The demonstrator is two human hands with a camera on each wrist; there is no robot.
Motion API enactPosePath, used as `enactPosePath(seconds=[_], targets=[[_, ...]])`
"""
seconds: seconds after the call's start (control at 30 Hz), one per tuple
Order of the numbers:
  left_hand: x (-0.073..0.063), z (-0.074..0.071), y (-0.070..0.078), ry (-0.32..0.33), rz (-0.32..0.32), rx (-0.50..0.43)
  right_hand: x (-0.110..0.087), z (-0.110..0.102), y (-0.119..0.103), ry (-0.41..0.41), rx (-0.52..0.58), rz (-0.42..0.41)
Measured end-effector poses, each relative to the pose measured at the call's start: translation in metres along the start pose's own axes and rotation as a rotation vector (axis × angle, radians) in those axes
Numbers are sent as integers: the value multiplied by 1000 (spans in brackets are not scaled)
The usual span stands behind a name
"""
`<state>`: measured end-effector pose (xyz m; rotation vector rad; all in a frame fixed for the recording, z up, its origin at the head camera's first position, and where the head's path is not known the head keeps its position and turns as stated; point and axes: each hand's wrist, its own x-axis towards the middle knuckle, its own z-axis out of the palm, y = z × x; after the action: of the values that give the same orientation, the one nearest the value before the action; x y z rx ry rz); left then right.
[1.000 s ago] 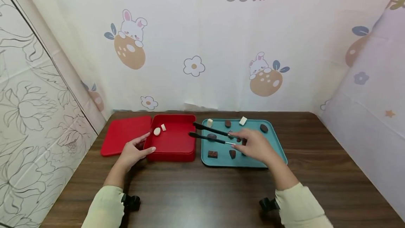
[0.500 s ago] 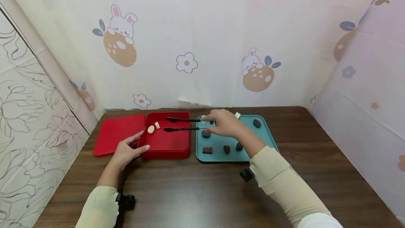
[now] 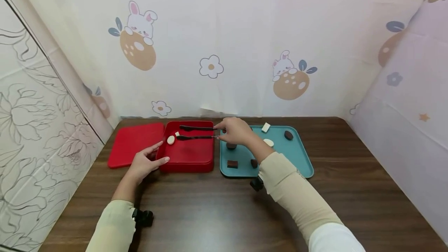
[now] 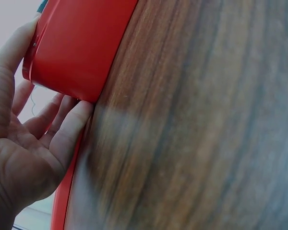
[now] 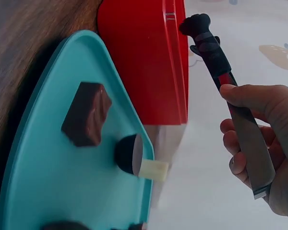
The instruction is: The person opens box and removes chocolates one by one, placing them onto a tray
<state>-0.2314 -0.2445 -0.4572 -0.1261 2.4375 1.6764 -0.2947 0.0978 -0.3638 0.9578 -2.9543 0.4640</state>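
My left hand (image 3: 145,163) holds the left front corner of a red open box (image 3: 187,167), thumb at the rim and fingers along the side. Inside the box lie a white oval chocolate (image 3: 170,140) and a small white block (image 3: 177,133). My right hand (image 3: 233,130) grips black-tipped tongs (image 3: 196,138) above the box. Their two arms stand apart, and I see nothing held between them. In the right wrist view the tongs (image 5: 252,143) appear almost edge-on, between thumb and fingers. Under my right hand is a teal tray (image 3: 303,162) of chocolates, partly hidden by the arm.
A flat red lid (image 3: 133,147) lies left of the box. On the tray are a dark rectangular chocolate (image 3: 232,164), a dark oval one (image 3: 288,135), a white block (image 3: 266,127) and several others. A printed curtain (image 3: 241,30) hangs behind the wooden table (image 3: 206,213).
My right hand has carried the tongs left from over the tray to over the red box. The left hand has stayed at the box corner. The head view has shifted slightly.
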Motion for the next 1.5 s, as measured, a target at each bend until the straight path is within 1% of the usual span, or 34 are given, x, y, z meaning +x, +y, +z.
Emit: enactPosePath(seconds=[0.17, 0.4, 0.7, 0.97, 1.13, 1.33, 1.5], targets=[[-1, 2, 0, -3, 0, -10, 18, 6, -4, -21, 8, 10], [-1, 3, 1, 7, -1, 4, 40, 9, -5, -69, -4, 63], [0, 0, -2, 15, 8, 7, 59, 16, -3, -118, -45, 103], [2, 1, -4, 21, 13, 2, 66, 16, -4, -175, -19, 114], [2, 1, -4, 27, 19, 1, 68, 16, -3, -200, -33, 101], [3, 2, -4, 31, 16, -1, 67, 17, -1, -197, -18, 88], [4, 2, -6, 32, 20, 2, 64, 19, 2, -177, 32, 73]])
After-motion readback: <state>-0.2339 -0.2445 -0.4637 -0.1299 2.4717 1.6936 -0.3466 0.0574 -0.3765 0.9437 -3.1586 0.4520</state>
